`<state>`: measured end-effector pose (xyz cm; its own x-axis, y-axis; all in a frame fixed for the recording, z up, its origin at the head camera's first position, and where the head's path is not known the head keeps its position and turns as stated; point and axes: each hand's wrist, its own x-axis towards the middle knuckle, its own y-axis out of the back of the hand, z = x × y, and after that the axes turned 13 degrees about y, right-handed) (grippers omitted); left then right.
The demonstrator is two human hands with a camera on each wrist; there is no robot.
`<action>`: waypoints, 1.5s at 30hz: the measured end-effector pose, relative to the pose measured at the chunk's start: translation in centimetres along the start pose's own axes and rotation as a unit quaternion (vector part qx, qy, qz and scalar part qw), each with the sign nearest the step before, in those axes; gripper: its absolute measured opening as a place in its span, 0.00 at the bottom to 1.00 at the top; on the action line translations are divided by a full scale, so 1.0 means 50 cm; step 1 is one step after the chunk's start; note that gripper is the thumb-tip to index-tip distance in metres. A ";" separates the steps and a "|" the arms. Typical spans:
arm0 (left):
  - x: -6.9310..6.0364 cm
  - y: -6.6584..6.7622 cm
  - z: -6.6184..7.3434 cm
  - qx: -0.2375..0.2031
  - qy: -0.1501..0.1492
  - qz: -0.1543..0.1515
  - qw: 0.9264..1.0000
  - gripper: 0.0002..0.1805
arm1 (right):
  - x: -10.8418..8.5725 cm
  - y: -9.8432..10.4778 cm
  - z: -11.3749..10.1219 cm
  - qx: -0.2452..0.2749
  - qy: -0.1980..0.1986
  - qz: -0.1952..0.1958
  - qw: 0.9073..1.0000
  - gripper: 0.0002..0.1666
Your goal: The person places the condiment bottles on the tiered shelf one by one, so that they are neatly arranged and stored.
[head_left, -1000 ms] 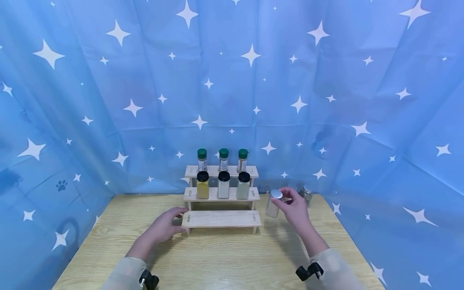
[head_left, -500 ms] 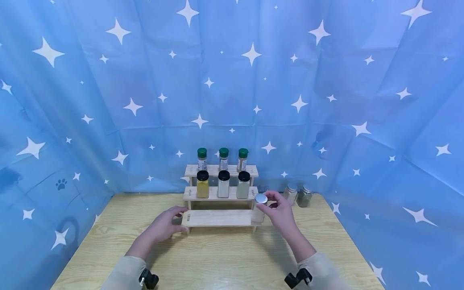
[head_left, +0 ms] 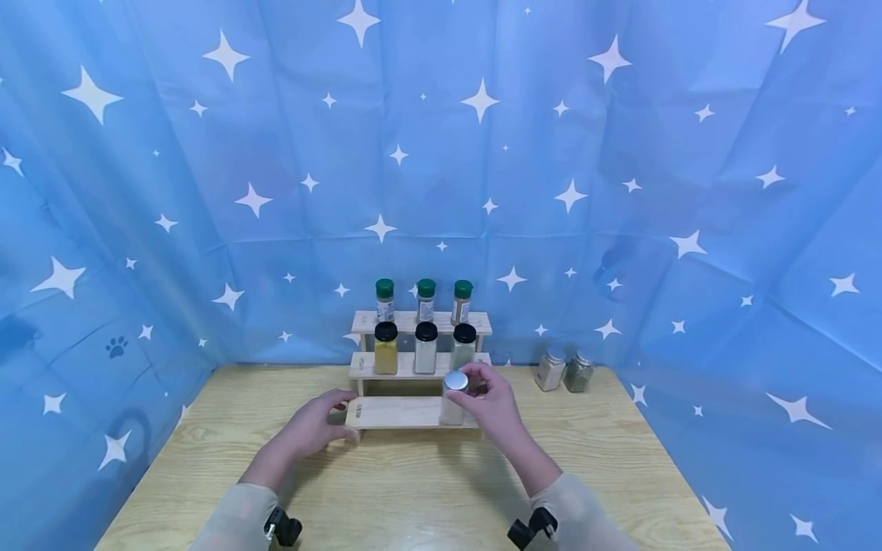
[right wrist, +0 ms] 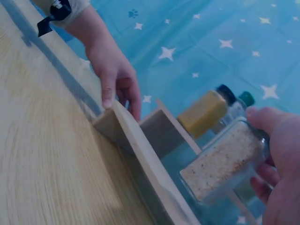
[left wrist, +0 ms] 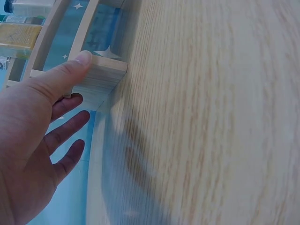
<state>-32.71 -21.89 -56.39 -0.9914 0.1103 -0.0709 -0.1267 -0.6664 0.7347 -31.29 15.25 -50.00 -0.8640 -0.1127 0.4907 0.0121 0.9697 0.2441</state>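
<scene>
A three-tier wooden spice rack [head_left: 393,413] stands on the table. My left hand [head_left: 313,425] holds the left end of its lowest step, thumb [left wrist: 70,72] at the front edge and the other fingers behind. My right hand [head_left: 496,405] pinches a glass spice jar [head_left: 451,410] near its silver lid. Pale, speckled granules fill the jar in the right wrist view. It is over the right half of the lowest step; whether its base touches the wood I cannot tell.
Black-lidded jars [head_left: 386,356] line the middle step, and green-capped bottles [head_left: 426,302] the top one. Two silver-lidded jars [head_left: 550,370] stand at the table's back right. A blue starred curtain [head_left: 441,153] hangs behind.
My right hand has carried the silver-lidded jar leftward from beside the rack to over the lowest step. My left hand has stayed at the rack's left end.
</scene>
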 end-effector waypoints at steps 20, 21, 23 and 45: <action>0.001 0.003 -0.005 0.007 -0.004 0.000 1.000 0.41 | 0.022 -0.177 -0.018 0.052 0.012 -0.038 0.998 0.21; 0.001 0.003 -0.005 0.005 -0.001 0.001 1.000 0.41 | 0.022 -0.185 -0.017 0.057 0.012 -0.039 0.998 0.21; 0.000 0.003 -0.005 0.003 -0.001 0.003 1.000 0.41 | 0.020 -0.202 -0.016 0.064 0.010 -0.039 0.997 0.21; 0.001 0.002 0.001 -0.004 -0.001 0.003 1.000 0.40 | 0.021 -0.257 -0.001 0.066 0.006 -0.042 0.997 0.20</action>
<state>-32.74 -21.89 -56.29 -0.9921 0.1080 -0.0644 -0.1207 -0.6734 0.7294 -32.31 2.64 -52.56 -0.8535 -0.1961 0.4827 -0.1267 0.9768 0.1727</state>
